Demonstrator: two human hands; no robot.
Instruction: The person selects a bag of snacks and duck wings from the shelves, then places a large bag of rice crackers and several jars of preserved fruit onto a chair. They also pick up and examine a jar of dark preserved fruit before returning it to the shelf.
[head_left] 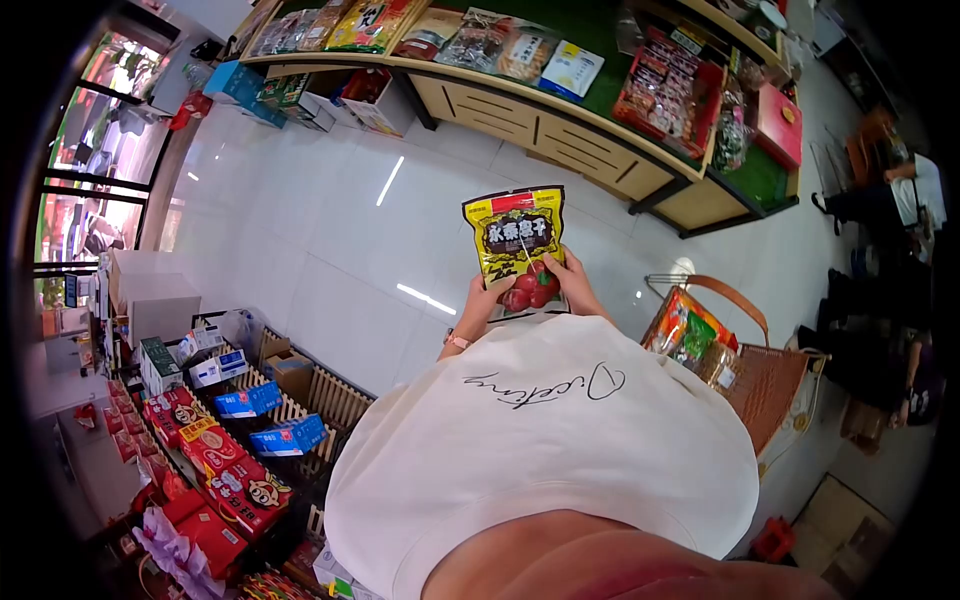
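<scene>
Out in front of the white shirt (540, 420), at about chest level, both hands hold up one pouch (515, 232). Its printed face, yellow and black with red fruit, is turned towards the wearer, and its top edge points away over the floor (320, 220). The left hand (487, 298) grips the lower left corner, thumb laid across the front; the right hand (572, 285) grips the lower right side, thumb also on the front. Both are closed on the pouch, though the fingers behind it are hidden. The forearms come round the shirt from either side and angle inward, with a band (458, 342) on the left wrist.

The floor is pale, glossy tile, streaked with reflected light. Beyond the pouch stands a wooden display table (560, 135) with a green top, bearing packets, a red tray (712, 128) of small wrapped goods and a red box (778, 125). To the right, a brown basket (770, 395) contains several bags. Down on the left, a slatted rack (340, 400) carries blue cartons (250, 400) and red boxes. Windows (100, 150) light the far left; a person (915, 190) in a pale top is at the right edge.
</scene>
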